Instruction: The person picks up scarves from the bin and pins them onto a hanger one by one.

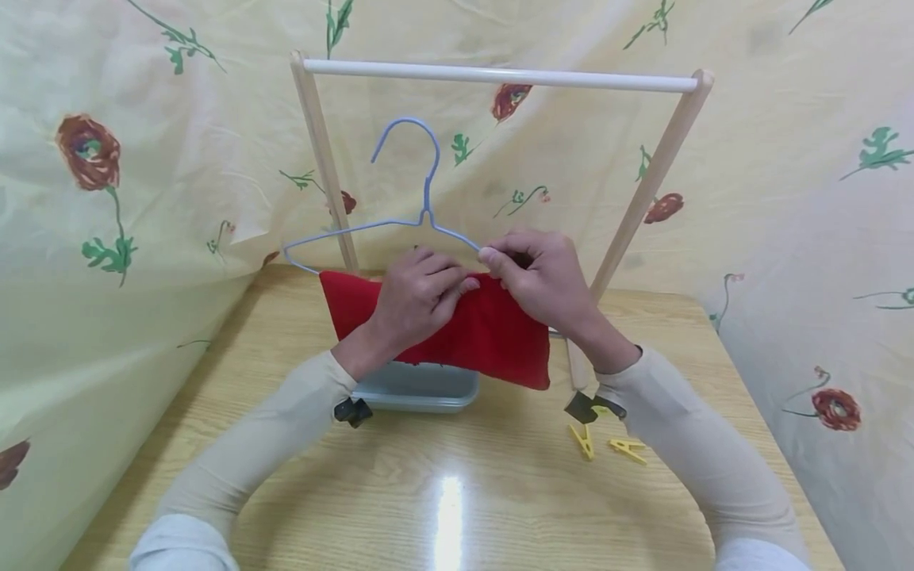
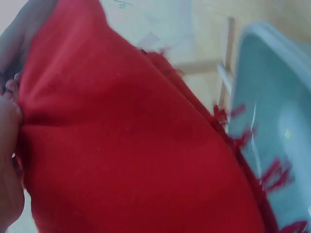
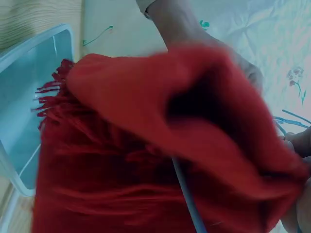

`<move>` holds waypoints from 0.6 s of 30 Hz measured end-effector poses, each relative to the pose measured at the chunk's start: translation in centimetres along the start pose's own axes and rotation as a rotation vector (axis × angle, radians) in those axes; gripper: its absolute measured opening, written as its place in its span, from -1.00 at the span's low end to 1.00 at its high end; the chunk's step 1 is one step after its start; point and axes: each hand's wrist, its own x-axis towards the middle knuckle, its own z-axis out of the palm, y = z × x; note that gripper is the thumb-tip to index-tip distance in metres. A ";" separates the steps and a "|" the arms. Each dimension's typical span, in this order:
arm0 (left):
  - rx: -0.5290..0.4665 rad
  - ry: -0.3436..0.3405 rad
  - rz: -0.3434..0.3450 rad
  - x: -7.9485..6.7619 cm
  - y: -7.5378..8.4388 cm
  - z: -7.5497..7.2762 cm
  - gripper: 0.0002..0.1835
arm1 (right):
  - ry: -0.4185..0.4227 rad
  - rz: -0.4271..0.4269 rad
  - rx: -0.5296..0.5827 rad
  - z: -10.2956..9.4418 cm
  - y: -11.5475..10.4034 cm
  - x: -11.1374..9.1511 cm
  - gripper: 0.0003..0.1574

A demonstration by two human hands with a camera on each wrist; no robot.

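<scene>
A red fringed scarf [image 1: 493, 325] hangs folded over the lower part of a blue wire clothes hanger [image 1: 427, 194], whose hook points up. My left hand [image 1: 424, 293] pinches the scarf's upper edge near the middle. Just to its right, my right hand [image 1: 546, 274] pinches the hanger's sloping right arm, thumb tip close to the scarf's top edge. In the left wrist view the scarf [image 2: 131, 131] is drawn into creases at the left fingers. A loose fold of the scarf [image 3: 126, 92] bulges open in the right wrist view, hiding much of the hanger.
A pale blue plastic tub [image 1: 428, 400] stands on the wooden table [image 1: 343, 492] below the scarf. Behind the hands rises a wooden rack with a white rail [image 1: 500, 74]. Yellow clothespins [image 1: 628, 450] lie near the right forearm. Flowered cloth [image 1: 807, 238] surrounds the table.
</scene>
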 end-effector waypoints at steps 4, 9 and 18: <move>0.058 -0.114 0.137 -0.3 0.1 0.2 -0.78 | 0.016 -0.022 0.021 0.1 -0.1 0.1 -0.92; 0.007 -0.076 0.068 -0.3 0.1 -0.1 -0.82 | 0.011 -0.043 0.016 0.1 -0.2 0.1 -0.93; -0.019 -0.153 0.104 -0.8 0.2 0.0 -0.80 | 0.036 -0.028 0.027 -0.1 -0.4 0.1 -0.92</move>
